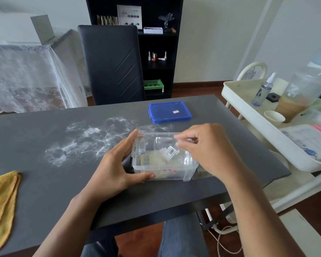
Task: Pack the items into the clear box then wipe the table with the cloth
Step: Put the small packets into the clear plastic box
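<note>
- The left hand [117,164] steadies the clear box [164,160] on the dark table [54,182], fingers straight along its left wall and thumb against the near wall.
- The right hand [204,147] hovers over the box's far right corner, pinching a small clear packet [174,145] with a barcode sticker [170,151].
- My advice: keep the left hand bracing, lower the packet flat onto the items already inside, then release low so the blue lid [170,112] can close.
- The white powder smear [85,140] and yellow cloth [2,206] wait at left.
- The sticker's print is too small to read; the lid's white label likewise.
</note>
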